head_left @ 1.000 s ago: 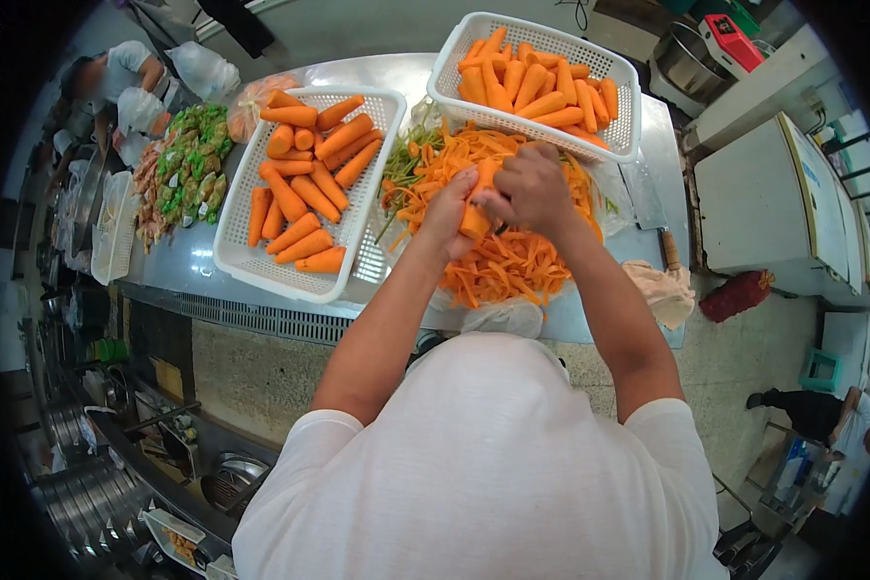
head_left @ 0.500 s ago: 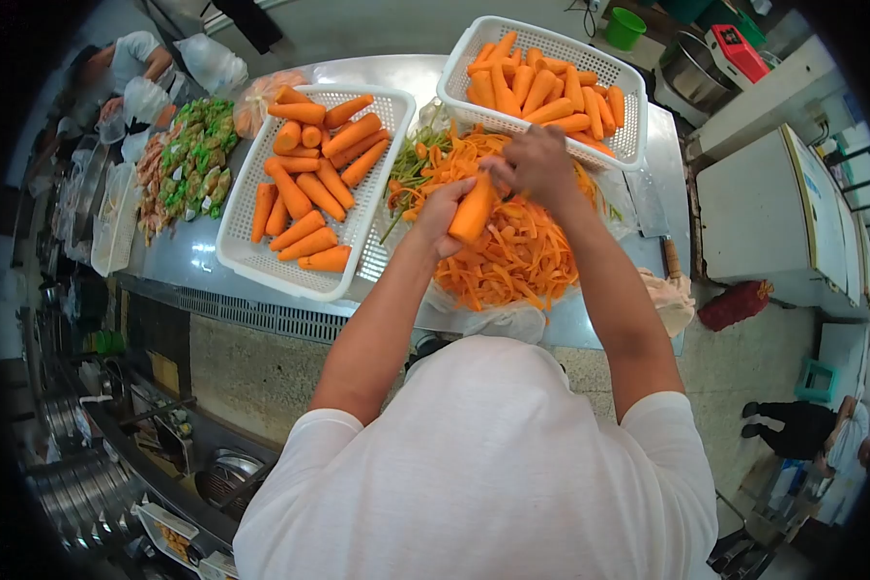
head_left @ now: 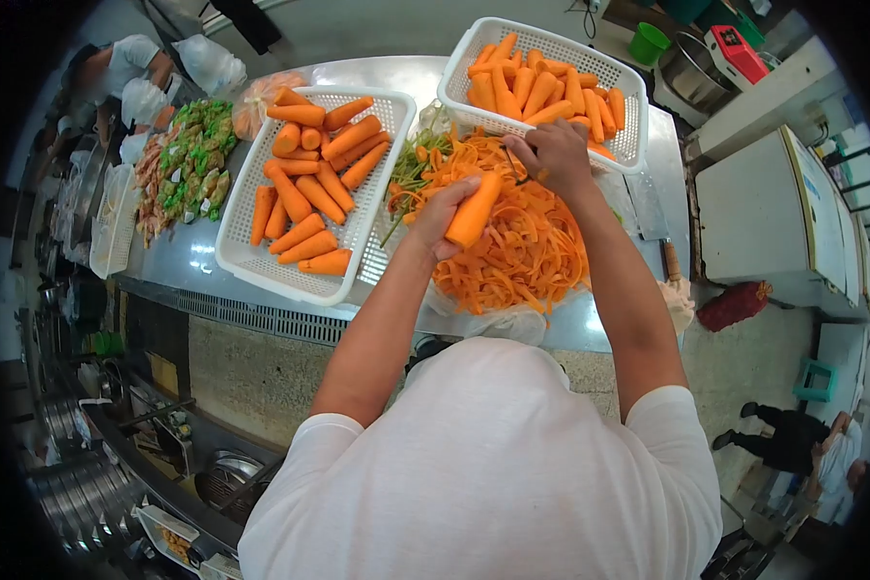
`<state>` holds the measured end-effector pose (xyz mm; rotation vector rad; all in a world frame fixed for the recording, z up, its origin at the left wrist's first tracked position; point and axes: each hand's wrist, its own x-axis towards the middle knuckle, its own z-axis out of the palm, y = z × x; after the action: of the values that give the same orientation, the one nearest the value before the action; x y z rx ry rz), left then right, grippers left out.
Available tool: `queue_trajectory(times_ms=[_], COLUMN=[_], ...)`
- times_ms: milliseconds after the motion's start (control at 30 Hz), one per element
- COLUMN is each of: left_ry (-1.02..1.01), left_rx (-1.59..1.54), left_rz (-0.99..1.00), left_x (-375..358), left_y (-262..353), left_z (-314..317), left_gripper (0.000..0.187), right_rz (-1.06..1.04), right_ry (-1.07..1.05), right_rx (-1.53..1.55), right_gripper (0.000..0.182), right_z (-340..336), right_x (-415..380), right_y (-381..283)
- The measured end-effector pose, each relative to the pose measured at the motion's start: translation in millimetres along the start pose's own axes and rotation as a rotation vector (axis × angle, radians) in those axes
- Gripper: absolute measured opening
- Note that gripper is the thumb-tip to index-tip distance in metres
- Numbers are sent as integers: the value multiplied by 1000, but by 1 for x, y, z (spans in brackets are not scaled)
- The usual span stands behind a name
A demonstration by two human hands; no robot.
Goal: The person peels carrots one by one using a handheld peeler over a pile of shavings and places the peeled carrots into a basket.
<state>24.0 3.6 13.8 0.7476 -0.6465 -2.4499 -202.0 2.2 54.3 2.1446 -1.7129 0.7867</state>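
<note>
My left hand is closed round a thick orange carrot, which tilts up to the right over a heap of carrot peelings. My right hand grips a small dark peeler, its blade end just right of the carrot and apart from it. A strip of peel hangs near my right fingers. One white basket with several carrots lies to the left. Another white basket of carrots stands behind the peelings, close to my right hand. Green stems lie at the heap's left edge.
A cleaver lies at the table's right side beside a cloth-like bundle. Green and brown wrapped items cover the table's left end. One person is at the far left, another at the lower right.
My right hand has moved right and away from the carrot, uncovering its upper end. My left hand holds the carrot in nearly the same place. The person at the lower right has shifted slightly.
</note>
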Motion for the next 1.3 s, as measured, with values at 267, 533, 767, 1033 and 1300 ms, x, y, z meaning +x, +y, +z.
queue_trajectory(times_ms=[267, 533, 767, 1033, 1300], left_ry=[34, 96, -88, 8, 58], left_rx=[-32, -185, -72, -53, -203], left_rz=[56, 66, -9, 9, 18], left_x=[17, 17, 12, 12, 16], left_y=[1, -1, 5, 2, 4], left_z=[-14, 0, -17, -6, -1], left_gripper=[33, 29, 29, 32, 33], right_rz=[-104, -172, 113, -62, -120], right_ry=[32, 40, -14, -29, -47], right_rx=[81, 101, -96, 75, 90], right_gripper=[49, 51, 50, 48, 50], right_z=[6, -22, -7, -2, -30], right_x=[-7, -14, 0, -4, -15], right_y=[-22, -55, -2, -24, -51])
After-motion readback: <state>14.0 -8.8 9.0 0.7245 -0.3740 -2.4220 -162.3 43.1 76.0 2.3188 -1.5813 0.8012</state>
